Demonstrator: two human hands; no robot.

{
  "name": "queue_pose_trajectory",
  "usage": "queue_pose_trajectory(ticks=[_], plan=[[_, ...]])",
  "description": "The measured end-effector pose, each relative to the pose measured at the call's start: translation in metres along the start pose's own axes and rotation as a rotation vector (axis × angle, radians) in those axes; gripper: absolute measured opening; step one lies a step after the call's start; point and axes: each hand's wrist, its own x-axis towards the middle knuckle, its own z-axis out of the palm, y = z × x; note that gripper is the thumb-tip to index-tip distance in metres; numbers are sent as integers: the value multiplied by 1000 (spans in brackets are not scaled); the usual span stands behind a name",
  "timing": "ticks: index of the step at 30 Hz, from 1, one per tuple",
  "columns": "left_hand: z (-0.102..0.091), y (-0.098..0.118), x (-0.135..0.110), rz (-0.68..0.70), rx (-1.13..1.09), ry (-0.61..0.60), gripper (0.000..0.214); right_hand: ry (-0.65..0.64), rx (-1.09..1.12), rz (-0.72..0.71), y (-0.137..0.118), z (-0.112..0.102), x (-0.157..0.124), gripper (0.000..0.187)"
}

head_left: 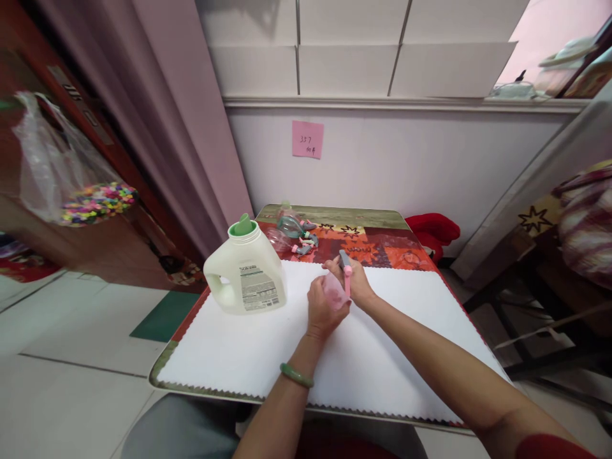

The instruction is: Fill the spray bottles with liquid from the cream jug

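Observation:
My left hand (323, 308) is closed around a small clear pinkish bottle (335, 294) over the white mat (268, 344). My right hand (354, 280) grips the pink and grey spray head (346, 266) at the bottle's top. Both hands meet near the middle of the table. A large white detergent jug (246, 274) with a green cap (243, 225) stands upright to the left of my hands, apart from them. A green bangle (296, 375) sits on my left wrist.
More small spray bottles and pump heads (297, 233) lie at the table's far side on the patterned cloth (382, 245). A pink note (307, 139) hangs on the wall. A bag of coloured bits (90, 203) hangs left. A red object (433, 228) and chair clutter stand right.

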Motion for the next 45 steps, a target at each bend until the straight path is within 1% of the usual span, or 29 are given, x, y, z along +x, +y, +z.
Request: queue_pose_trajectory(ticks=[4,6,7,8,10,12,13,14,15,16,18,20,22,24,26,29,31,33,36,38,41,45], plan=[[-3,3,-2,57,-84,-133,90,-176,29,-50,-25,-17,5,46],[-3,3,-2,51,-118,-151,90,-215,65,-75,-40,-26,12,47],[-3,3,-2,40,-126,-143,88,-184,99,-80,-48,-30,18,49],[-3,3,-1,28,-127,-127,86,-116,143,-84,-55,-36,26,52],[-3,2,1,9,-109,-94,84,77,243,-104,-67,-52,45,58],[-3,2,3,-19,-69,-46,83,267,284,-138,-73,-76,67,60],[-4,1,3,-34,-50,-22,83,312,240,-133,-73,-91,76,59],[-4,1,4,-48,-35,-2,82,350,141,-110,-69,-107,84,58],[-4,0,5,-59,-27,11,81,363,-19,-74,-63,-122,89,56],[-4,-1,5,-67,-29,16,81,348,-230,-25,-53,-136,91,53],[-3,-2,5,-75,-43,9,80,286,-680,110,-28,-159,86,48],[-3,-3,5,-88,-51,11,81,263,-833,200,2,-174,72,42],[-2,-4,5,-102,-53,15,81,274,-905,260,32,-183,53,36],[-2,-4,5,-116,-51,14,81,282,-961,315,58,-190,36,29],[-2,-2,5,-140,-47,11,82,260,-989,374,77,-197,26,25],[-2,4,8,-192,-38,17,81,193,-993,443,93,-205,23,27],[0,10,16,-220,-31,26,78,161,-992,440,96,-206,25,23],[6,15,27,-227,-29,39,77,137,-992,399,96,-205,27,18],[19,17,43,-202,-35,48,80,87,-991,322,94,-202,25,22],[28,14,49,-189,-35,33,82,47,-1006,275,93,-200,20,24],[38,5,47,-185,-29,0,83,21,-1055,228,92,-195,11,25],[41,-5,39,-166,-34,-29,88,37,-1136,216,92,-185,3,31]])
